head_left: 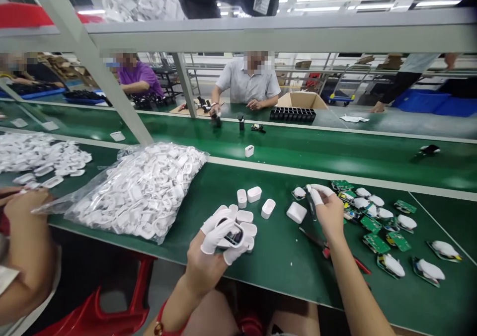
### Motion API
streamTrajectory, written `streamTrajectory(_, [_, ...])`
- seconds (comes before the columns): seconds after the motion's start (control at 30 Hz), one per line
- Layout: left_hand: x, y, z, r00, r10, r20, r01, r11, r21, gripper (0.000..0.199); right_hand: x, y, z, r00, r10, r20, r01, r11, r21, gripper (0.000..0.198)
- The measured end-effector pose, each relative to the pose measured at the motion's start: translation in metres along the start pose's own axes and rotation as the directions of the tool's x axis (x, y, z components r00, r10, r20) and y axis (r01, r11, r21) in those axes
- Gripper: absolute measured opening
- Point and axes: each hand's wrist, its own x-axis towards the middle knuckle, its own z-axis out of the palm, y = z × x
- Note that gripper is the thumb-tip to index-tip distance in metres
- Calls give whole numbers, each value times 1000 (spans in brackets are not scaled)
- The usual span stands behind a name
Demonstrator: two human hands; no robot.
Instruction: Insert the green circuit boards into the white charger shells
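Observation:
My left hand (219,239), in white finger cots, is closed around a white oval plastic housing (228,246) whose open end shows dark parts inside. Under and beside it stand several empty white housings (245,216). My right hand (328,208), also in finger cots, pinches a narrow dark piece (311,204); its exact kind is unclear. Close to that hand lie a white housing (296,212) and a circuit board with a white pad (298,193). Red-handled pliers (326,252) rest on the table below my right wrist, partly hidden by it.
Green circuit boards (376,242), several with white pads, are spread at the right. A clear bag of white plastic parts (137,192) lies left. Beyond runs a green conveyor (335,152) carrying a white housing (249,150). Co-workers sit across and at left; a metal post (100,72) rises at left.

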Motion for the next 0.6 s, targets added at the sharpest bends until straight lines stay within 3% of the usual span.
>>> streamTrajectory(0.13, [40, -49, 21, 998, -6, 67, 9, 998, -59, 37, 18, 20, 2, 992, -118, -38, 108, 972, -210, 39])
streamTrajectory(0.27, [106, -107, 78, 968, -151, 199, 151, 988, 17, 34, 13, 20, 3, 967, -254, 7, 240, 905, -351, 33])
streamTrajectory(0.37, [150, -148, 142, 916, -252, 312, 230, 967, 107, 47, 14, 21, 1, 964, -259, 60, 255, 842, -474, 35])
streamTrajectory(0.47, [173, -180, 200, 848, -338, 409, 284, 940, 189, 35, 18, 21, 2, 964, -212, 158, 265, 769, -582, 35])
streamTrajectory(0.6, [178, -209, 242, 743, -422, 520, 316, 905, 283, 27, 19, 15, 10, 946, -124, 300, 301, 684, -665, 41])
